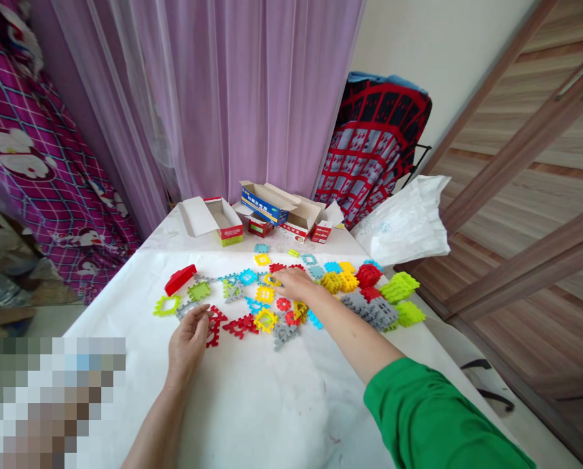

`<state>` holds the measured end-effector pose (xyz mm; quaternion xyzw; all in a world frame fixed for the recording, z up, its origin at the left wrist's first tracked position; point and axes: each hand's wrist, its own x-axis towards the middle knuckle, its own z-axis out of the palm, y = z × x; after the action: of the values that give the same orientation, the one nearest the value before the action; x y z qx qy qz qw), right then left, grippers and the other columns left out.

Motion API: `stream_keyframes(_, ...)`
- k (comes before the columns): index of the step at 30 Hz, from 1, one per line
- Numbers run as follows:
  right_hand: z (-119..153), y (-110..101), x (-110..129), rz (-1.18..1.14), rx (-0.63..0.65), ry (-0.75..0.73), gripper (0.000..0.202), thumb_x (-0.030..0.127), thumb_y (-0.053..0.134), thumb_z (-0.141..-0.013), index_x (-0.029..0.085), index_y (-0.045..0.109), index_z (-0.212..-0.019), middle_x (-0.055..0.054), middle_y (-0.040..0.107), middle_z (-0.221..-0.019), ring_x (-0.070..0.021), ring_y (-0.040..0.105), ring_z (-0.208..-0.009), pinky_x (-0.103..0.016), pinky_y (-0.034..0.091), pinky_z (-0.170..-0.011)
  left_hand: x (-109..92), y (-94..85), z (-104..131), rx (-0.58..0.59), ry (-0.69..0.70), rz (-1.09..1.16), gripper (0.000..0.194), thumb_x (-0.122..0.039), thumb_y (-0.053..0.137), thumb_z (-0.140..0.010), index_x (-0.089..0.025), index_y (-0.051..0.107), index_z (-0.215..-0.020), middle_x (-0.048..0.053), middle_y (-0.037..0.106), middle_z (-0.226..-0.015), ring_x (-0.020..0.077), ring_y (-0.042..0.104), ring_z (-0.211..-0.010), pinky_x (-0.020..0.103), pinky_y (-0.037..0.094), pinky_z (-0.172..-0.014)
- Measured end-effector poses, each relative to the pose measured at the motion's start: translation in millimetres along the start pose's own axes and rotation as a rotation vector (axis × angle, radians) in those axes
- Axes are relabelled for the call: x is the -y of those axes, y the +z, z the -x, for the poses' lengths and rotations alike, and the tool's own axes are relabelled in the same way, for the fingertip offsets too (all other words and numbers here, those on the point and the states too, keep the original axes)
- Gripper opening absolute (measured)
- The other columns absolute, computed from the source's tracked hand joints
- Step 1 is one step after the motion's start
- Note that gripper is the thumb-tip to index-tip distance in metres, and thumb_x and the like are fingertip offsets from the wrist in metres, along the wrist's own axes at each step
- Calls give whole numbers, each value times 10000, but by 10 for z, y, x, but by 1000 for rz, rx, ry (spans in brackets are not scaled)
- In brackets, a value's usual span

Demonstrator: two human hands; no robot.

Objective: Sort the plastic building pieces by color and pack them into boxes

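Where tiles (265, 295) end, tablecloth (252, 404) stretches.

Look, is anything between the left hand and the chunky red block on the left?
Yes, a grey piece lies between the left hand and the chunky red block. A green square sits close by too.

Boxes (230, 232) line the far edge of the table (252, 404), before a curtain (252, 85), with a bag (401, 221) at the far right corner. Loose tiles (264, 295) spread across the middle, the person's left hand (189, 333) at their near left side, the right hand (295, 286) over their center; stacked tiles (399, 288) lie toward the right edge.
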<state>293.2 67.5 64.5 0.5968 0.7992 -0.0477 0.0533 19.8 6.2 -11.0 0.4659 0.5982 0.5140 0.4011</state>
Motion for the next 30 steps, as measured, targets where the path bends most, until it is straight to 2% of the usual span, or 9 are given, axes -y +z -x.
stream_keyframes(3,4,-68,-37,-4,-13,89,339,272,427,-945,253,657,-1194,-74,719,-1149,-235,653,-1058,-322,461,-874,-2,6,6,1,-6,-1,568,-622,601,-670,-185,669,-1028,56,725,-840,162,658,-647,310,569,-599)
stream_keyframes(7,76,-212,-215,-6,-38,142,394,223,370,-953,254,669,-1209,-61,710,-1200,-221,653,-1075,-304,463,-873,-16,6,13,4,-10,14,559,-616,611,-666,-189,668,-1023,67,731,-867,175,680,-689,317,577,-620)
stream_keyframes(11,155,-274,-449,-108,85,9,410,213,434,-929,320,670,-1247,30,683,-1267,-172,633,-1123,-245,456,-902,-37,0,11,13,-34,34,535,-593,630,-657,-195,667,-1013,81,742,-900,187,695,-714,317,578,-619)
stream_keyframes(14,142,-216,-538,-144,144,-86,421,177,467,-900,322,691,-1226,25,693,-1243,-172,635,-1105,-250,457,-908,-52,-4,11,15,-34,34,520,-582,636,-652,-198,668,-1002,75,744,-891,185,689,-706,316,576,-617)
stream_keyframes(17,102,-152,-533,-115,14,-151,440,129,470,-886,286,689,-1234,-12,673,-1266,-168,597,-1155,-252,424,-963,-62,-4,16,11,-37,37,520,-581,634,-645,-199,667,-995,72,742,-891,182,684,-706,320,580,-634)
stream_keyframes(20,113,-145,-489,-66,-98,-75,441,142,472,-891,276,656,-1269,-30,658,-1274,-179,580,-1167,-271,416,-976,-59,-5,20,8,-45,41,524,-582,625,-646,-197,666,-999,70,740,-892,178,681,-702,319,582,-637)
stream_keyframes(23,182,-151,-438,26,-44,31,363,293,567,-874,244,667,-1220,-74,672,-1221,-237,591,-1132,-323,437,-946,-41,-10,18,7,-26,12,523,-582,614,-660,-197,671,-1010,63,737,-881,173,676,-699,309,577,-635)
stream_keyframes(25,223,-134,-400,90,26,36,430,392,655,-812,213,666,-1203,-107,664,-1207,-272,582,-1131,-356,434,-947,-23,-13,12,11,-6,-12,524,-585,607,-674,-200,672,-1023,59,737,-883,174,677,-705,312,578,-643)
stream_keyframes(30,211,-107,-294,159,107,-21,669,393,740,-737,262,552,-1365,-113,576,-1310,-287,505,-1214,-390,383,-1007,7,-10,-8,17,-11,-13,540,-601,597,-680,-194,665,-1028,63,741,-893,178,681,-704,326,585,-650)
